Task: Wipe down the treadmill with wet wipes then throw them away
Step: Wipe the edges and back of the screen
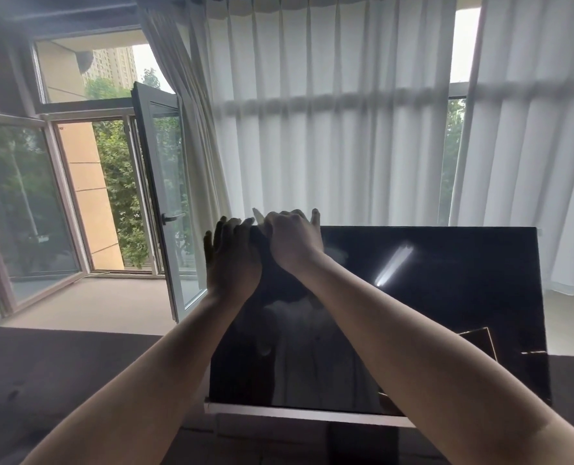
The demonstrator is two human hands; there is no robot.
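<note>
- The right hand (292,241) was clenched over the top edge of the treadmill screen (430,297), near the screen's upper left corner, knuckles up and fingers curled down behind the edge.
- A wet wipe (258,216) was held under that hand. Only a pale pointed corner and a narrow strip of it showed, projecting up and to the left between the two hands.
- The left hand (233,260) grasped the upper left corner of the treadmill screen, with its fingertips bent over the edge. It lay just beside the right hand, touching or nearly touching it.
- Both forearms ran up from the lower edge of the frame and converged at that corner. The right forearm crossed in front of the glass.
- The treadmill screen was a black, glossy, tilted panel filling the centre and right of the frame. A bright streak of reflected light (393,263) lay on its upper right area.
- A pale bar (312,414) ran along the bottom edge of the screen.
- White pleated curtains (346,129) hung behind the screen across the upper centre and right.
- An open window sash (164,203) stood at centre left, with green trees (117,182) beyond it.
- A dark surface (44,364) occupied the lower left.
</note>
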